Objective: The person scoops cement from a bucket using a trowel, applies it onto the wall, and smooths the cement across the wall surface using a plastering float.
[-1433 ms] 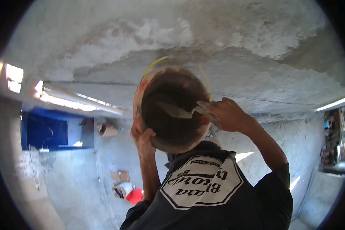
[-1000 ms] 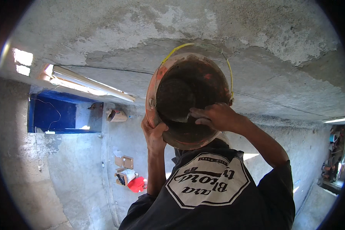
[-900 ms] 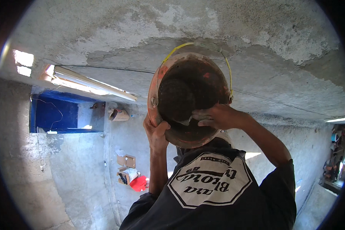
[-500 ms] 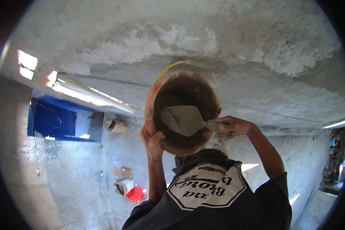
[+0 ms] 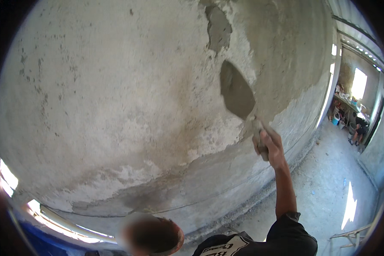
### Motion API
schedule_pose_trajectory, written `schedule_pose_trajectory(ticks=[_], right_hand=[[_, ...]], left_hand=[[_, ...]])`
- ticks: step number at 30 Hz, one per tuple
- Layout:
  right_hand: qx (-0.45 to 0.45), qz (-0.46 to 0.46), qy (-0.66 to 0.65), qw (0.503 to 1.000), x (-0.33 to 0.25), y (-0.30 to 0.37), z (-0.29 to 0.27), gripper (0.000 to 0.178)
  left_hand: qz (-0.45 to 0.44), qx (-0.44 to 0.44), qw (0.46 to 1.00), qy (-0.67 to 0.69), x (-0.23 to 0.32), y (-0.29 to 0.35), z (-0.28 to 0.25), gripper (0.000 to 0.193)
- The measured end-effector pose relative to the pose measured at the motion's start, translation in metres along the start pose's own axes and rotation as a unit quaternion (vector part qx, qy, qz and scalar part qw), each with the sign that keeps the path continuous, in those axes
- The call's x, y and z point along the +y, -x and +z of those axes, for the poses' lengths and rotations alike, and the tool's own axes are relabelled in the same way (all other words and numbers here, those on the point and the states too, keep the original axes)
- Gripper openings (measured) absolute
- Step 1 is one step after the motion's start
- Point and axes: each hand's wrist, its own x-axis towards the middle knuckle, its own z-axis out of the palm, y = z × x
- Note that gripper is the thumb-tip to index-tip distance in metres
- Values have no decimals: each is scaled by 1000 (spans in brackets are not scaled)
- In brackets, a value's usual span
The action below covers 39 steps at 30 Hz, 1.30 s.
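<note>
My right hand (image 5: pixel 270 144) is closed round the handle of a pointed trowel (image 5: pixel 237 90), raised in front of the plastered wall (image 5: pixel 115 94). Grey mortar coats the blade, and its tip points up toward a patch of dark wet mortar (image 5: pixel 219 30) on the wall. Whether the blade touches the wall I cannot tell. Low at the lower left, an orange-rimmed bucket (image 5: pixel 180 236) appears with a dark inside, partly blurred. My left hand is out of the picture.
A long damp-looking area (image 5: pixel 281 47) darkens the wall at right. Far right, another person (image 5: pixel 360 128) bends beside a shelf (image 5: pixel 347 102) with containers. A wooden frame (image 5: pixel 352 237) stands on the concrete floor (image 5: pixel 320 187). Something blue (image 5: pixel 42 239) shows at lower left.
The trowel has come out of the bucket and up to the wall in my right hand. The view has tilted up, leaving the bucket low and my left hand out of sight.
</note>
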Motion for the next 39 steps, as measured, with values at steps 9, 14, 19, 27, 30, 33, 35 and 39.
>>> schedule_pose_trajectory(ticks=[9,14,19,27,30,33,35,39], right_hand=[[324,-303,418,793,23,-145,6,51],[369,-338,519,693,68,-149,24,57],[272,-251,561,741,123,-49,32,52],[-80,-225,500,832,135,92,16,62],[-178,-245,440,845,119,95,44,40],[-259,-282,427,820,122,97,83,40],[-312,-270,427,805,128,95,112,35],[-442,-258,427,745,125,97,168,44]], left_hand=[[76,60,987,-128,28,6,27,63],[92,11,995,-33,62,36,66,68],[165,-2,986,-36,119,78,118,70],[56,-8,997,45,62,66,98,56],[-6,20,1000,7,28,60,57,48],[-37,43,998,-7,50,59,50,49],[33,-21,999,25,103,79,93,51],[32,-5,999,-30,134,87,89,44]])
